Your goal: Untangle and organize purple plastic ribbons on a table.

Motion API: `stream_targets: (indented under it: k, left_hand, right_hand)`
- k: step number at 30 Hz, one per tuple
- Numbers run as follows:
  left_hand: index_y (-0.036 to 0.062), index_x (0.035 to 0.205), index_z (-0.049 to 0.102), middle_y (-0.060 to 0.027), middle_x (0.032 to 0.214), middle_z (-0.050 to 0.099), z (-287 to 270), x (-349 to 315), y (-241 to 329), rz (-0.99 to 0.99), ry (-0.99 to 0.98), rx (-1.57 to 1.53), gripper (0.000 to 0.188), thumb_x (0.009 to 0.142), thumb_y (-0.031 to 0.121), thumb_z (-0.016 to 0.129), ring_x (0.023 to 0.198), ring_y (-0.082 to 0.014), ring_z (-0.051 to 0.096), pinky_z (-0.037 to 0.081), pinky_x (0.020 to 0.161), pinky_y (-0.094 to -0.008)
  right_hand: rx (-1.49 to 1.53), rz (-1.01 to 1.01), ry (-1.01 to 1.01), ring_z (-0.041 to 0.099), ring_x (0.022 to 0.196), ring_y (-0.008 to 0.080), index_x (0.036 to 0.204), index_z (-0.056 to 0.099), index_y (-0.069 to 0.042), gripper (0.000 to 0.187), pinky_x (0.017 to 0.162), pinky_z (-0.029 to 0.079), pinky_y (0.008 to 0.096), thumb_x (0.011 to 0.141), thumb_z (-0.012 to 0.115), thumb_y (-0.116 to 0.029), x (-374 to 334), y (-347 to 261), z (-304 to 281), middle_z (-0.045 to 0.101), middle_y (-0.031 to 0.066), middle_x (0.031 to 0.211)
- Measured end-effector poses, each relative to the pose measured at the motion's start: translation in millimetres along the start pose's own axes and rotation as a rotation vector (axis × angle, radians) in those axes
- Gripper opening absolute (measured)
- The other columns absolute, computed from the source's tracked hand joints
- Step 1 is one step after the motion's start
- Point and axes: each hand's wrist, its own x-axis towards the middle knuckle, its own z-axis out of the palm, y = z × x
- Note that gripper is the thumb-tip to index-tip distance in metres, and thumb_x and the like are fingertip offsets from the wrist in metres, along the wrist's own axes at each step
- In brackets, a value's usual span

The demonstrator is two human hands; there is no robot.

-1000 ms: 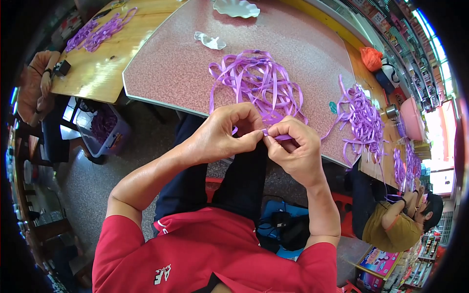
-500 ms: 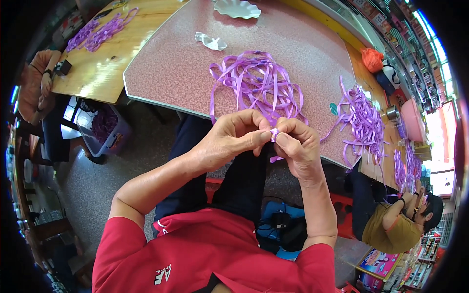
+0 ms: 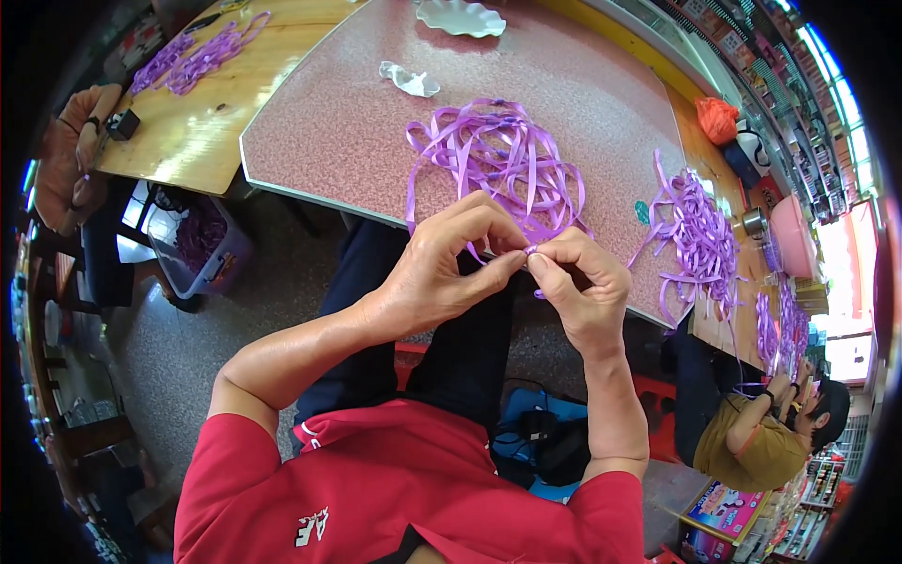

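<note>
Just off the near edge of the pink speckled table (image 3: pixel 329 141), my two hands meet over my lap. Between thumb and forefinger my left hand (image 3: pixel 460 254) pinches a small knotted bit of purple ribbon (image 3: pixel 531 251). My right hand (image 3: pixel 584 280) grips the same bit from the other side, thumb and forefinger closed. The fingertips cover most of the knot, and a short purple end shows below them. Right behind my hands lies a loose heap of purple ribbon (image 3: pixel 507 160) with several darker knots along it.
Another tangled purple ribbon pile (image 3: pixel 700 230) lies at the table's right end. A white scalloped dish (image 3: pixel 460 17) and a crumpled white scrap (image 3: pixel 410 79) sit farther back. People work at left (image 3: pixel 85 160) and right (image 3: pixel 761 432). A plastic bin (image 3: pixel 202 249) stands on the floor.
My fingertips have drawn closer together over the ribbon, hiding more of the knot. My right hand has tilted slightly outward to the right.
</note>
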Motion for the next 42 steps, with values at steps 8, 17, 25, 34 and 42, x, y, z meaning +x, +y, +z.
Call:
stream_targets:
  k: [8, 17, 25, 34, 42]
  left_hand:
    - [0.0018, 0.096, 0.057, -0.0110, 0.088, 0.060, 17, 0, -11, 0.336, 0.221, 0.193, 0.028, 0.075, -0.014, 0.066, 0.081, -0.0202, 0.061, 0.049, 0.072, -0.0312]
    - [0.0005, 0.105, 0.059, -0.0111, 0.091, 0.059, 24, 0, -12, 0.192, 0.273, -0.090, 0.031, 0.079, -0.016, 0.061, 0.082, -0.0204, 0.060, 0.050, 0.076, -0.0301]
    - [0.0019, 0.100, 0.063, -0.0114, 0.091, 0.066, -1, 5, -14, 0.249, 0.022, 0.108, 0.025, 0.079, -0.009, 0.070, 0.084, -0.0225, 0.066, 0.052, 0.069, -0.0320]
    - [0.0028, 0.095, 0.061, -0.0095, 0.089, 0.060, -7, 9, -16, 0.332, -0.027, 0.259, 0.019, 0.080, -0.003, 0.071, 0.080, -0.0263, 0.061, 0.049, 0.070, -0.0355]
    - [0.0001, 0.094, 0.061, -0.0108, 0.091, 0.063, 0, 8, -18, 0.199, 0.004, 0.115, 0.020, 0.078, -0.007, 0.071, 0.085, -0.0236, 0.064, 0.051, 0.072, -0.0332]
  right_hand:
    - [0.256, 0.225, 0.120, 0.046, 0.058, 0.0024, 0.090, 0.068, -0.002, 0.006, 0.050, 0.033, 0.0183, 0.092, 0.065, -0.007, -5, -9, 15, 0.058, -0.0011, 0.074]
    - [0.466, 0.436, 0.190, 0.036, 0.050, 0.0005, 0.090, 0.066, -0.006, 0.009, 0.045, 0.028, 0.0183, 0.093, 0.066, -0.014, -5, -10, 16, 0.051, -0.0051, 0.067]
    - [0.234, 0.376, 0.102, 0.038, 0.053, -0.0006, 0.094, 0.068, -0.003, 0.011, 0.046, 0.027, 0.0176, 0.093, 0.068, -0.014, -3, -10, 2, 0.054, -0.0067, 0.069]
    - [0.134, 0.391, -0.019, 0.045, 0.062, -0.0017, 0.100, 0.069, -0.002, 0.015, 0.055, 0.034, 0.0146, 0.093, 0.068, -0.015, 2, -12, -8, 0.060, -0.0061, 0.077]
    - [-0.074, 0.301, -0.049, 0.050, 0.070, -0.0010, 0.102, 0.067, 0.000, 0.013, 0.061, 0.039, 0.0156, 0.094, 0.066, -0.010, -1, -18, -10, 0.061, -0.0050, 0.082]
